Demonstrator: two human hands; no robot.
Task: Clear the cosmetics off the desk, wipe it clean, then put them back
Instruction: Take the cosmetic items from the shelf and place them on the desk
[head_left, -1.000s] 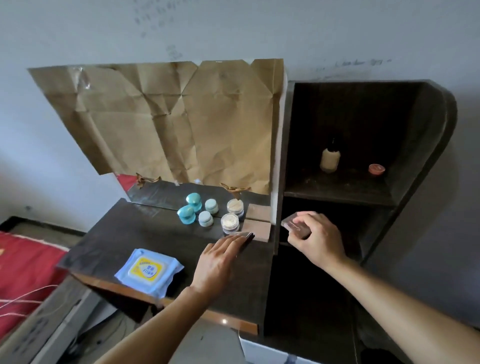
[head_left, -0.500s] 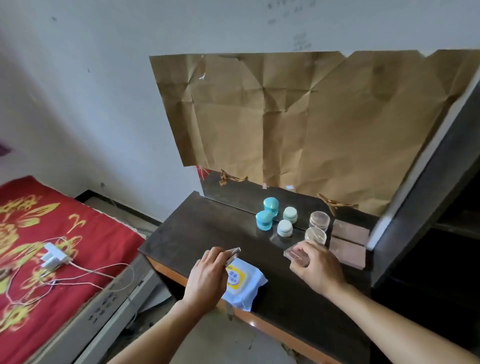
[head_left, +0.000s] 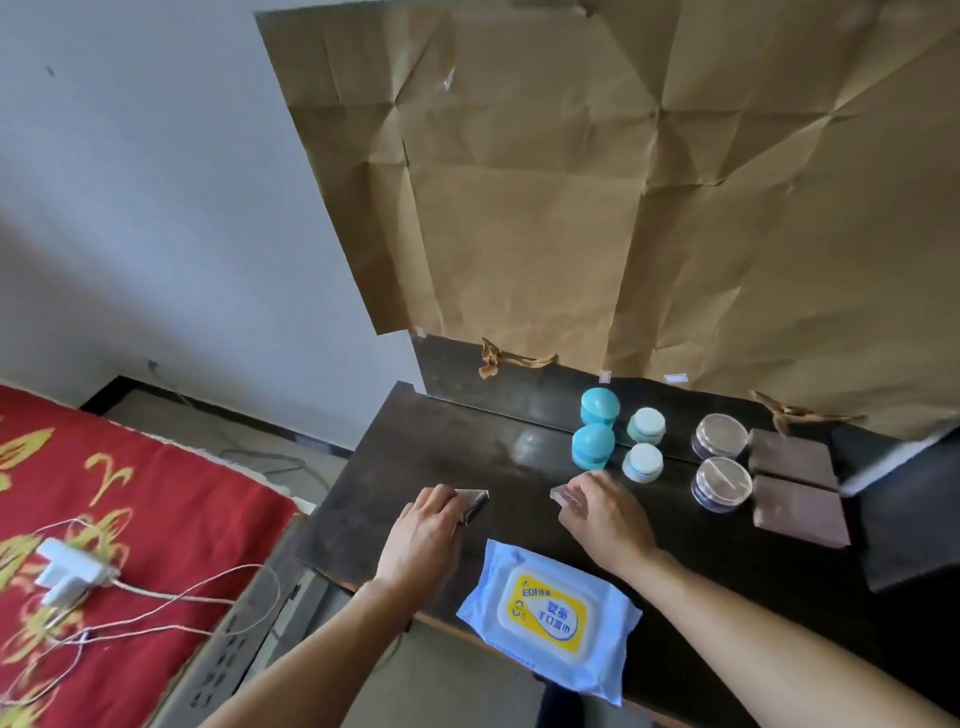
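Brown and flat, two small plastic compact cases are what the person has hold of, one in each hand, low over the dark wooden desk (head_left: 415, 447). The left hand (head_left: 423, 535) pinches its mauve-brown case (head_left: 474, 503) by the near edge, thumb under and fingers over; the right hand (head_left: 605, 514) curls around the second case (head_left: 567, 500), of which only a corner shows past the knuckles. Whether either case touches the wood I cannot tell.

These look light, stiff and smooth, so a pinch across the thin edges should serve; glossy lids could slip, and a hinge might pop open if dropped.

From the right hand, at one o'clock stand a turquoise egg-shaped jar (head_left: 593, 446) and a pale mint round jar (head_left: 643, 462), each doubled in the mirror strip behind. At three o'clock sits a clear round powder pot (head_left: 721, 484), likely brittle and best taken around its wall, with a flat brown rectangular palette (head_left: 800, 512) just beside it. At six o'clock, between the forearms, lies a soft blue wet-wipe pack with a yellow label (head_left: 550, 618), overhanging the desk's front edge.
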